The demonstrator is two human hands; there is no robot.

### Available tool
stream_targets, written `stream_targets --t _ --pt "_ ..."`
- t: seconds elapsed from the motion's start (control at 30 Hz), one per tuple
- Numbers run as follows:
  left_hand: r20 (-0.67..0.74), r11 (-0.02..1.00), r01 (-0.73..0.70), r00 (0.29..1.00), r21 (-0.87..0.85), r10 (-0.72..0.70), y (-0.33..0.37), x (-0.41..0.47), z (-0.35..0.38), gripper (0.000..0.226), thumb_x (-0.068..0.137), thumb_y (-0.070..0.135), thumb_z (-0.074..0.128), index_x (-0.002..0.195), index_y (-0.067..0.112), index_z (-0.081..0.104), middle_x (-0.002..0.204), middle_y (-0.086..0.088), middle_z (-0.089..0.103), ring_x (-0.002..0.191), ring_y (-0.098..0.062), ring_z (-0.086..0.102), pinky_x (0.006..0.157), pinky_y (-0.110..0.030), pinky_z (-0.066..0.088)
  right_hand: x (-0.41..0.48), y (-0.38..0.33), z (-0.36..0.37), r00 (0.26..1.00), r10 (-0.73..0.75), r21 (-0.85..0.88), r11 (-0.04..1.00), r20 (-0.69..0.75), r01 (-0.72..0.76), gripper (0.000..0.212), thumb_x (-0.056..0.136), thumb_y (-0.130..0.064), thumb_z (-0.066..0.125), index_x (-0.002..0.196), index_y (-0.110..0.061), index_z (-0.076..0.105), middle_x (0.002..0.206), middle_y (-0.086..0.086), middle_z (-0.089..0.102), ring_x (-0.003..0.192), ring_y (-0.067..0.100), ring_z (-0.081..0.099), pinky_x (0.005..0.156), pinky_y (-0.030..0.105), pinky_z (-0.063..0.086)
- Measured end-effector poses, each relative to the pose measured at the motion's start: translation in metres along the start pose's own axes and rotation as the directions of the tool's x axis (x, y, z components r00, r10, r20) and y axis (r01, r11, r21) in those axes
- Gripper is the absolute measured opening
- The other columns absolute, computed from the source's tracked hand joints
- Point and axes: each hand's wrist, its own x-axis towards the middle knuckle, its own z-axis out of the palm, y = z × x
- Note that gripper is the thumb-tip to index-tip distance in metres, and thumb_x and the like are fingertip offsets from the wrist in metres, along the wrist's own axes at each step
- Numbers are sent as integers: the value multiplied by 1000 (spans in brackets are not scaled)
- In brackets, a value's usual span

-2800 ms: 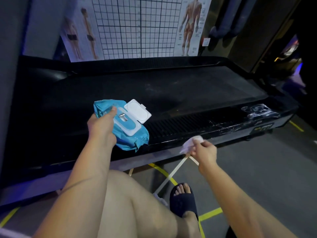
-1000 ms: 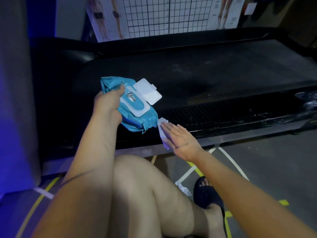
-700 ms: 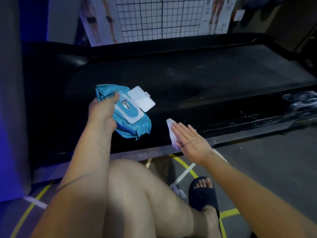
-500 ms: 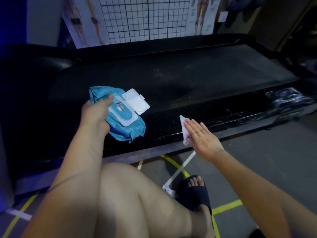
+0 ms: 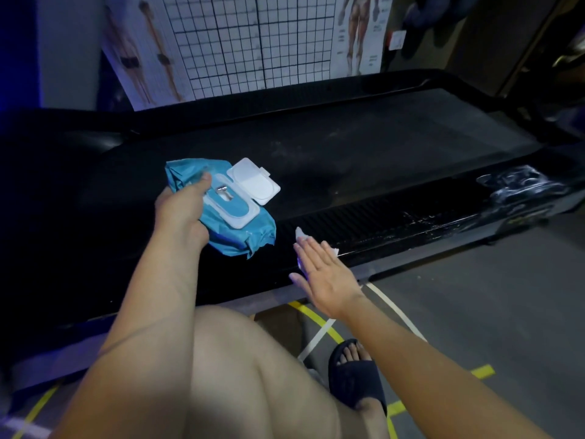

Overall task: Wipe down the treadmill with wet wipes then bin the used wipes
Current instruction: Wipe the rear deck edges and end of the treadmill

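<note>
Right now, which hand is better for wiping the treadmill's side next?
The right hand: held flat, it presses the white wipe onto the treadmill's ribbed side rail. The left hand is busy gripping the blue wipes pack.

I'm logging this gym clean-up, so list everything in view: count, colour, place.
treadmill: one, black, across the middle
wet wipes pack: one, blue, white lid open, over the deck
wipe: one, white, on the near side rail
crinkled film: one patch, clear, right end of the rail
chart: one, white with black grid and body figures, behind the treadmill
floor tape: several lines, yellow and white, grey floor
sandal: one, dark, on the foot
left hand: grips the pack
right hand: flat, presses the wipe
</note>
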Motion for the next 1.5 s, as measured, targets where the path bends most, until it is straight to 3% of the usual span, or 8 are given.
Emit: stream_targets --t 0.17,0.4,0.63,0.83,0.93,1.2,1.37,1.5 --pt "-8 999 -36 999 1 36 4 3 4 32 95 11 77 127 12 69 110 -11 79 89 -24 80 69 -41 66 26 -17 -3 998 57 80 995 4 -57 97 88 -69 -17 161 -13 15 169 1 8 156 14 2 124 30 -10" --pt "-14 998 -39 999 46 40 0 3 -8 31 96 12 76 126 14 70 110 -10 78 92 -23 79 71 -40 66 24 -8 -11 993 116 71 991 16 -116 102 79 -70 -27 161 -16 2 169 -3 -1 155 10 -4 125 32 -7" --pt "-12 999 -28 1000 44 28 2 3 -11 30 96 11 76 125 13 71 109 -11 78 87 -22 79 62 -36 65 -28 82 -10 970 238 -79 967 -54 -241 76 103 -62 7 161 -13 6 169 1 2 155 13 -4 126 32 -7" --pt "9 999 -40 999 37 39 6 0 -8 31 96 11 76 126 12 70 107 -9 78 83 -20 79 61 -35 64 -42 113 -13 907 419 90 906 -45 -414 90 93 -71 -8 160 -10 -2 169 2 -8 153 11 -17 125 35 -9" --pt "11 999 -25 1000 27 25 9 -3 -6 30 96 12 77 125 13 70 107 -9 79 86 -22 80 70 -40 67 -37 86 -8 940 338 118 936 -48 -331 86 96 -69 -4 160 -10 -4 168 3 -12 152 12 -22 125 36 -12" --pt "-3 999 -29 1000 33 29 11 -9 -8 26 97 11 75 122 13 70 103 -8 79 81 -20 79 57 -32 62 -4 -43 15 990 -135 37 990 -46 136 65 108 -48 11 160 -14 -6 168 2 -11 153 15 -21 126 41 -4" --pt "-6 998 -30 1000 52 30 7 -13 -7 26 96 10 76 121 13 71 104 -8 79 81 -20 79 55 -32 62 17 -60 33 924 -324 49 939 -201 340 61 105 -24 41 161 -14 17 166 3 23 155 17 14 126 39 14" --pt "19 999 -15 1000 52 14 6 -16 0 26 97 10 75 122 13 69 103 -9 78 80 -19 78 54 -31 61 10 -22 34 888 -349 94 915 -299 391 74 86 0 64 155 -8 36 161 5 35 149 20 33 124 39 22"
